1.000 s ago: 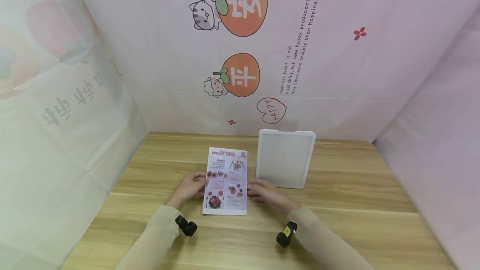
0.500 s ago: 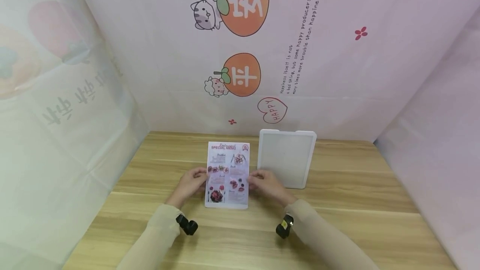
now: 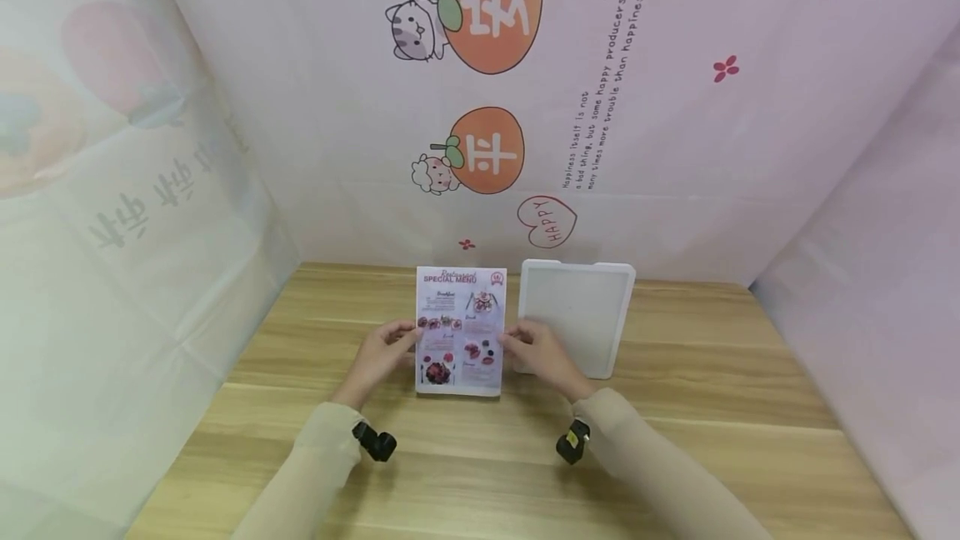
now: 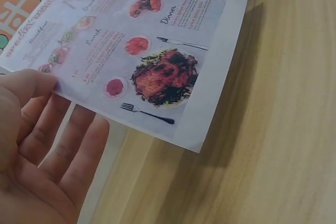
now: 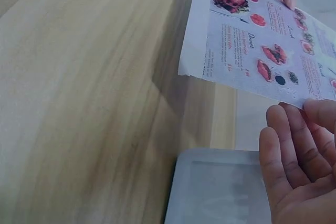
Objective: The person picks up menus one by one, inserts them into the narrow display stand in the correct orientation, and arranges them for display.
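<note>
Between my two hands a printed restaurant menu sheet (image 3: 459, 340) stands up, its text facing me. My left hand (image 3: 382, 357) pinches its left edge, the thumb over the printed side and the other fingers behind, as the left wrist view shows. On the opposite edge my right hand (image 3: 543, 355) pinches it the same way, thumb in front. In the right wrist view the menu's lower edge (image 5: 191, 30) casts a shadow on the wood. A white-framed panel (image 3: 573, 315) with a pale grey face leans upright just behind my right hand.
The wooden table (image 3: 480, 473) runs back to a white cloth backdrop (image 3: 360, 215) printed with orange fruit, cartoon animals and lettering. More white cloth hangs along the left and right sides. A small black camera sits on each wrist (image 3: 375, 442).
Both hands have raised the menu and moved it slightly away from me, tilting it more upright. The white-framed panel stays in its place.
</note>
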Demonstrator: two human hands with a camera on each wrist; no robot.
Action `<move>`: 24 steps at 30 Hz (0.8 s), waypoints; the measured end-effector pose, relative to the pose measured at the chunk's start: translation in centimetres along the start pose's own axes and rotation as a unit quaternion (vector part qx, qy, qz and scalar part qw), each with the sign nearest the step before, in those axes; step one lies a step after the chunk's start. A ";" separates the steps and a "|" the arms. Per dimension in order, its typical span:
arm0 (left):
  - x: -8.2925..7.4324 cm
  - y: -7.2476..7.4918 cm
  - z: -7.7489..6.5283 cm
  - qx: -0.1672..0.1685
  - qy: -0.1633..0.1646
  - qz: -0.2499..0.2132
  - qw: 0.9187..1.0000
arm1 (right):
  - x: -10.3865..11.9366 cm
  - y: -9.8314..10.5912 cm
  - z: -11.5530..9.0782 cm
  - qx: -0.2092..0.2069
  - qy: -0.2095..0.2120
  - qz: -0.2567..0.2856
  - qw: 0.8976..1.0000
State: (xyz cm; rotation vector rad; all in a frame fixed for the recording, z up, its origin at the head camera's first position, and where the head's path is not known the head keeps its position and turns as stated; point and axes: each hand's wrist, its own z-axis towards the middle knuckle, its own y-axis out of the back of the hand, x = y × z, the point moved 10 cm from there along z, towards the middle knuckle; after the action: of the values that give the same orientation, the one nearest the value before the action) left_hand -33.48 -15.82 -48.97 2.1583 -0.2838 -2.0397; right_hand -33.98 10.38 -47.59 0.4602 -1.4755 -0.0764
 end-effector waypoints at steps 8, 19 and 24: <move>-1.6 -0.3 -0.1 0.015 -0.027 -0.018 0.999 | 1.5 1.2 -0.2 -0.023 0.030 -0.039 0.999; -3.3 -0.9 0.7 0.023 -0.056 0.004 0.998 | 3.7 3.2 -0.7 -0.042 0.059 -0.086 0.994; -4.9 -1.5 1.1 0.027 -0.064 0.004 0.998 | 4.6 4.7 -0.9 -0.049 0.077 -0.106 0.990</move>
State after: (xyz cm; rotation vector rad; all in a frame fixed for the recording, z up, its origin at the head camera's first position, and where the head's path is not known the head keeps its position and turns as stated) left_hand -34.80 -13.16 -44.63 2.0552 -0.3679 -2.1945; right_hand -33.69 13.36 -41.65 0.5303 -1.2618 -0.2748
